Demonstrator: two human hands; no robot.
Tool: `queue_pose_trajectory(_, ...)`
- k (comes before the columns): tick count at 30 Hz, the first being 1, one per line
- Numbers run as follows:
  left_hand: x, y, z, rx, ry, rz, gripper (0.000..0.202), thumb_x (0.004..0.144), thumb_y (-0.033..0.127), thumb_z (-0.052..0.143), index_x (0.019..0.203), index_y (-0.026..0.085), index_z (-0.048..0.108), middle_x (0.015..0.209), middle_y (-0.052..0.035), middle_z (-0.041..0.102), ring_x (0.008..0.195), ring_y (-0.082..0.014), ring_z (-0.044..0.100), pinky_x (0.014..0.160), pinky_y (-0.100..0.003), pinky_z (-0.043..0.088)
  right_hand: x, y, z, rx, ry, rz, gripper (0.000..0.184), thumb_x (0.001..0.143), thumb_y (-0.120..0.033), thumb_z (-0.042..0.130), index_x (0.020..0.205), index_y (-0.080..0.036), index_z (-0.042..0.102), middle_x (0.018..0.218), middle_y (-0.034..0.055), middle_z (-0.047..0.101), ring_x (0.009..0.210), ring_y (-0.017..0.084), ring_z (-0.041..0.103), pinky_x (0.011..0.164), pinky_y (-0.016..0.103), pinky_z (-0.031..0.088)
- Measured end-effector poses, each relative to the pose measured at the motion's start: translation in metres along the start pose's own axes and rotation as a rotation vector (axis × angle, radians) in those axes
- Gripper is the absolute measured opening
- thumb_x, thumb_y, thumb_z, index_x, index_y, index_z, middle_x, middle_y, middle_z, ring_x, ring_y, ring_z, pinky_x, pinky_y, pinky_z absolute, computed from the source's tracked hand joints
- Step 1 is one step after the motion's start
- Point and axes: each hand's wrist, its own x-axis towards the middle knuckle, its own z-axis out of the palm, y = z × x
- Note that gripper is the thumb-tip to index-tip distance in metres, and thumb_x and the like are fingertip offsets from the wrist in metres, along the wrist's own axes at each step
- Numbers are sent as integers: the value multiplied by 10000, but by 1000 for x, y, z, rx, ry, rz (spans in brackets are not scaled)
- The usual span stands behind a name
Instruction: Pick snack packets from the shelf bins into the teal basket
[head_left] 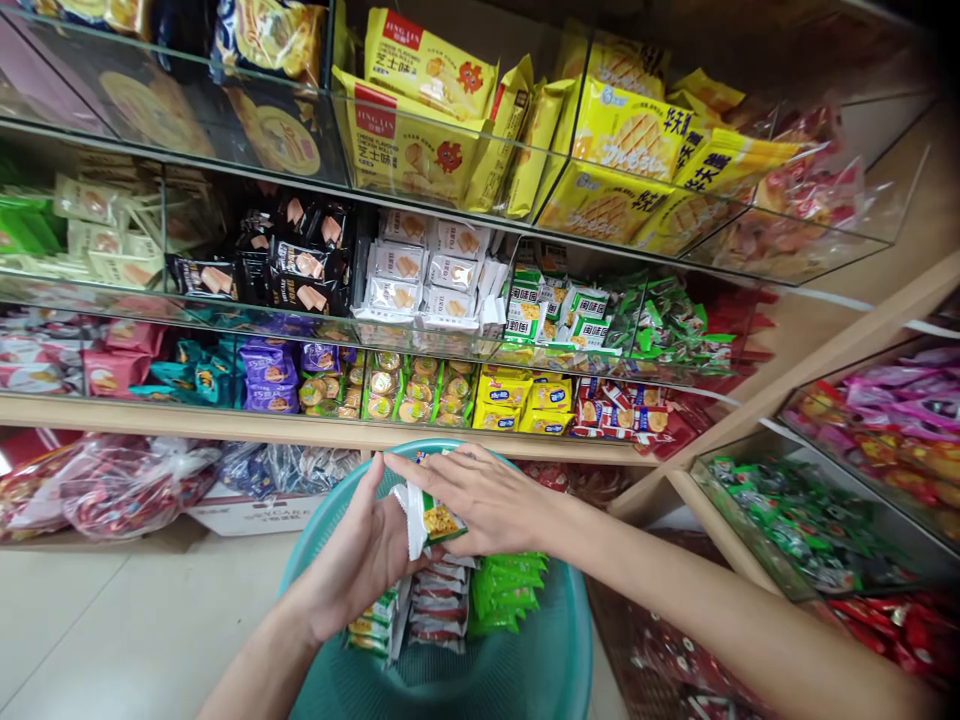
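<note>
Both my hands meet over a teal plastic basin [551, 655]. Between them is a small stack of green-and-white snack packets [431, 520]. My left hand [360, 555] cups the stack from the left with fingers pointing up. My right hand [480, 495] lies flat over the stack's top and right side, fingers stretched toward the left. Inside the basin lie rows of packets: bright green ones [510, 590], white-and-red ones [439, 605] and green-and-yellow ones [375, 620].
Clear-fronted shelf bins [420, 330] of snacks fill the wall ahead: yellow biscuit bags [420, 120] on top, black and white packets below, small colourful packs lowest. More bins [795, 510] run along the right. Bagged sweets [120, 485] sit by the floor at the left.
</note>
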Motion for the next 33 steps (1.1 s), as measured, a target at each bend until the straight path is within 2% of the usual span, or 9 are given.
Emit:
queue_pose_trajectory(3, -2, 7, -4, 13, 1, -7, 546, 866, 487, 437, 1309, 168, 452, 1145, -119, 648, 1073, -261, 590, 880, -370, 478, 4, -2, 1, -13, 33, -7, 912, 797, -544, 531, 1442, -210, -22, 1103, 114, 556, 962, 255, 511, 852, 410, 363)
queue_pose_trajectory(8, -6, 14, -8, 11, -27, 11, 542, 880, 461, 426, 1329, 158, 424, 1152, -126, 645, 1090, -268, 582, 921, -395, 453, 13, -3, 5, -15, 36, -31, 942, 795, -551, 530, 1438, -199, -62, 1128, 116, 537, 1003, 256, 492, 861, 396, 366)
queue_pose_trajectory(12, -7, 13, -11, 44, -40, -6, 602, 871, 518, 397, 1357, 164, 376, 1203, -124, 617, 1132, -264, 553, 963, -394, 419, 15, -8, 8, -10, 30, 12, 925, 792, -574, 517, 1441, -200, -26, 1088, 113, 551, 956, 251, 512, 834, 390, 387)
queue_pose_trajectory(18, -4, 10, -23, 190, -42, 6, 639, 848, 614, 325, 1348, 219, 376, 1286, -91, 561, 1194, -245, 500, 1029, -407, 344, 9, -11, 10, 82, 29, 93, 928, 795, -467, 579, 1438, -221, -43, 1230, 120, 500, 1078, 270, 482, 881, 418, 395)
queue_pose_trajectory(20, -3, 11, -34, 280, 51, 55, 667, 832, 644, 309, 1308, 191, 427, 1298, -108, 547, 1190, -252, 501, 1044, -415, 322, 3, -9, 11, 108, 27, 137, 955, 774, -413, 615, 1439, -226, -44, 1287, 119, 464, 1136, 280, 452, 915, 431, 387)
queue_pose_trajectory(23, -7, 15, -56, 462, 305, 199, 684, 816, 663, 316, 1254, 162, 477, 1297, -130, 540, 1175, -256, 511, 1053, -420, 311, -14, -11, 13, 151, 1, 211, 963, 764, -356, 629, 1440, -233, -46, 1355, 116, 408, 1206, 283, 402, 977, 436, 357)
queue_pose_trajectory(27, -20, 15, -86, 745, 554, 351, 675, 804, 661, 347, 1219, 153, 506, 1261, -138, 562, 1183, -249, 496, 1070, -426, 289, -49, -28, 31, 259, -72, 362, 950, 751, -271, 626, 1436, -292, -31, 1395, 79, 371, 1221, 263, 400, 1015, 419, 337)
queue_pose_trajectory(30, -28, 10, -102, 794, 638, 403, 675, 793, 661, 368, 1165, 124, 537, 1176, -149, 610, 1133, -260, 532, 1055, -438, 321, -73, -51, 57, 366, -131, 486, 990, 688, -238, 666, 1430, -328, 17, 1405, 44, 363, 1237, 260, 388, 1050, 411, 300)
queue_pose_trajectory(33, -33, 5, -107, 722, 636, 541, 616, 806, 624, 394, 1152, 132, 529, 1093, -127, 652, 1029, -260, 599, 988, -448, 407, -87, -70, 86, 477, -214, 541, 974, 641, -257, 705, 1416, -335, 121, 1371, 39, 404, 1225, 259, 404, 1039, 381, 316)
